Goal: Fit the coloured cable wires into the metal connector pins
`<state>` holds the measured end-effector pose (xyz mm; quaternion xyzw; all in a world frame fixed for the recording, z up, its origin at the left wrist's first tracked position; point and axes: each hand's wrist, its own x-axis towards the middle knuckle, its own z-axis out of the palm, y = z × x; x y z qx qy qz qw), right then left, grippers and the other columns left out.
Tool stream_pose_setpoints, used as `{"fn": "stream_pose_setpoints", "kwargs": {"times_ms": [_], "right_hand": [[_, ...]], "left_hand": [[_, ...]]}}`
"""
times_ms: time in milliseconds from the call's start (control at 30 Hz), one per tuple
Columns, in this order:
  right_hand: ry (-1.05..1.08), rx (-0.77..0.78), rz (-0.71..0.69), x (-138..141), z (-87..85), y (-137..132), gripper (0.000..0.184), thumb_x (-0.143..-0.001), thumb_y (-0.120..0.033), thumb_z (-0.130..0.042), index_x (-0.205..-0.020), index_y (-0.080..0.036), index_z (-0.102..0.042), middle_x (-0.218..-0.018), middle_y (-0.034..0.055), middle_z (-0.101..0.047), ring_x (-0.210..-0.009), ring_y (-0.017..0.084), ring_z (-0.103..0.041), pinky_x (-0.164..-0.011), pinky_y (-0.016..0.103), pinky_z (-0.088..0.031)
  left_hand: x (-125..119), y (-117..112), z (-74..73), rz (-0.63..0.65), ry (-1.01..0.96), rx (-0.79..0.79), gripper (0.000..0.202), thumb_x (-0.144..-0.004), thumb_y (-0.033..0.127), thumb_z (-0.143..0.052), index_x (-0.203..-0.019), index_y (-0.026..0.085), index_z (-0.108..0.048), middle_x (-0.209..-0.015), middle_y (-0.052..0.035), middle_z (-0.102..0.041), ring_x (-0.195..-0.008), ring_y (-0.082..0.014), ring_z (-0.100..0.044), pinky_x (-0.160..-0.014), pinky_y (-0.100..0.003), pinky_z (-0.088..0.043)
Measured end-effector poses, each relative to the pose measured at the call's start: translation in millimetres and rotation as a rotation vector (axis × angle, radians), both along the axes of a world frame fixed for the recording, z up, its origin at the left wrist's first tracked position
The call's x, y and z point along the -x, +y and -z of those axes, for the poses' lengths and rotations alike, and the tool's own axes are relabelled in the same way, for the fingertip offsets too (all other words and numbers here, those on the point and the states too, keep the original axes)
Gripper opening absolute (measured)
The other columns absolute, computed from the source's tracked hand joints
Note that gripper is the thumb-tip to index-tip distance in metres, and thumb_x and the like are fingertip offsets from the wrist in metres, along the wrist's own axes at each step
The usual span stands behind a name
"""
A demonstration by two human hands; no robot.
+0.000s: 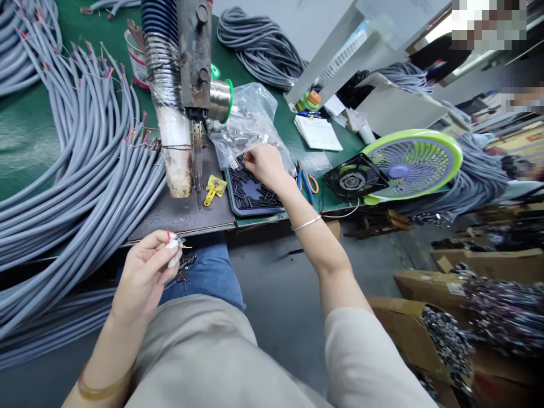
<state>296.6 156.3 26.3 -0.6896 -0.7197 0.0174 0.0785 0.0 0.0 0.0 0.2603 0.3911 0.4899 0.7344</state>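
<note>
Green tabletop (29, 136), left hand (147, 266) closed around thin wires (180, 241), right hand (267, 164) over black pieces (243, 195), grip unclear

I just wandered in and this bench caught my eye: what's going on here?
A seated person's left hand pinches a small bunch of coloured wires just off the bench edge. Their right hand is over a tray of small black pieces, fingers lowered at its far side; whether they hold one is unclear. Between the hands, a pointed metal tool hangs tip down over the bench, and many grey cables lie to the left.
</note>
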Motion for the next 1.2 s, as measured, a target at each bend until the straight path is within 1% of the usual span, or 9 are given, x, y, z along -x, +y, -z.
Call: {"fn": "stream_pose_setpoints", "kwargs": {"times_ms": [133, 300, 367, 433, 533, 667, 833, 1067, 1200], "right_hand": [[0.419, -0.063, -0.061, -13, -20.2, -33, 0.016, -0.077, -0.015, -0.064, -0.070, -0.022, -0.052, -0.072, -0.0011, -0.062, -0.070, 0.015, -0.061, -0.077, 0.032, -0.050], [0.884, -0.164, -0.065, -2, -41.4, -111, 0.023, -0.083, -0.028, -0.075, -0.071, -0.023, -0.056, -0.089, 0.0012, -0.073, -0.084, 0.015, -0.071, -0.071, 0.027, -0.058], [1.031, -0.184, -0.082, 11, -41.5, -138, 0.022, -0.085, -0.028, -0.078, -0.073, -0.022, -0.059, -0.090, 0.0013, -0.074, -0.082, 0.014, -0.074, -0.064, 0.023, -0.058], [1.256, -0.094, -0.116, 25, -34.9, -156, 0.025, -0.089, -0.031, -0.077, -0.077, -0.022, -0.057, -0.095, 0.0007, -0.075, -0.054, 0.007, -0.066, -0.045, 0.019, -0.052], [1.475, 0.016, -0.118, 48, -16.0, -165, 0.033, -0.089, -0.038, -0.077, -0.076, -0.022, -0.052, -0.095, 0.0007, -0.074, -0.051, 0.008, -0.069, -0.046, 0.020, -0.057], [1.423, -0.180, -0.064, 75, 9.7, -163, 0.032, -0.089, -0.041, -0.075, -0.077, -0.022, -0.053, -0.098, 0.0022, -0.073, -0.069, 0.015, -0.078, -0.065, 0.028, -0.067], [1.260, -0.446, -0.002, 88, 21.9, -167, 0.020, -0.091, -0.028, -0.070, -0.079, -0.024, -0.054, -0.094, 0.0005, -0.072, -0.059, 0.011, -0.069, -0.058, 0.027, -0.063], [1.381, -0.114, -0.110, 87, 22.3, -177, 0.023, -0.094, -0.026, -0.068, -0.080, -0.024, -0.050, -0.095, -0.0008, -0.069, -0.060, 0.011, -0.073, -0.055, 0.024, -0.066], [1.262, -0.124, -0.192, 94, 22.4, -181, 0.015, -0.096, -0.021, -0.067, -0.085, -0.024, -0.057, -0.097, 0.0003, -0.077, -0.072, 0.014, -0.078, -0.062, 0.025, -0.069]], "left_hand": [[4, 3, 3.6, -0.032, 0.043, 0.067, 0.021, -0.067, 0.028, -0.091, -0.073, 0.017, -0.074, -0.056, 0.0021, -0.057, -0.042, -0.0030, -0.038, -0.038, -0.012, -0.028], [-3, 6, 5.8, -0.011, 0.110, 0.061, 0.025, -0.067, 0.033, -0.093, -0.073, 0.016, -0.074, -0.056, 0.0028, -0.055, -0.042, -0.0017, -0.036, -0.038, -0.012, -0.025], [-8, 6, 7.7, 0.033, 0.139, 0.032, 0.023, -0.071, 0.033, -0.091, -0.076, 0.016, -0.075, -0.057, 0.0029, -0.053, -0.043, -0.0017, -0.034, -0.039, -0.012, -0.023], [-13, 6, 8.7, 0.084, 0.162, 0.000, 0.021, -0.076, 0.034, -0.088, -0.079, 0.017, -0.076, -0.056, 0.0034, -0.051, -0.044, -0.0021, -0.032, -0.040, -0.012, -0.022], [-17, 5, 6.6, 0.130, 0.187, -0.041, 0.018, -0.081, 0.033, -0.084, -0.082, 0.017, -0.075, -0.054, 0.0049, -0.047, -0.045, -0.0025, -0.029, -0.040, -0.014, -0.020], [-21, 6, 1.3, 0.106, 0.198, -0.074, 0.017, -0.083, 0.030, -0.081, -0.080, 0.016, -0.073, -0.053, 0.0057, -0.044, -0.043, -0.0024, -0.026, -0.040, -0.015, -0.017], [-24, 5, 6.3, 0.063, 0.227, -0.094, 0.013, -0.083, 0.027, -0.080, -0.081, 0.017, -0.072, -0.058, 0.0039, -0.052, -0.043, -0.0034, -0.032, -0.038, -0.016, -0.021], [-23, 1, 7.8, 0.054, 0.223, -0.190, 0.007, -0.086, 0.024, -0.079, -0.085, 0.019, -0.074, -0.097, -0.0022, -0.068, -0.043, -0.0001, -0.046, -0.037, -0.017, -0.033], [-20, -1, 7.1, 0.088, 0.220, -0.193, 0.007, -0.088, 0.026, -0.079, -0.090, 0.019, -0.076, -0.090, -0.0019, -0.071, -0.042, -0.0017, -0.048, -0.038, -0.017, -0.037]]}}
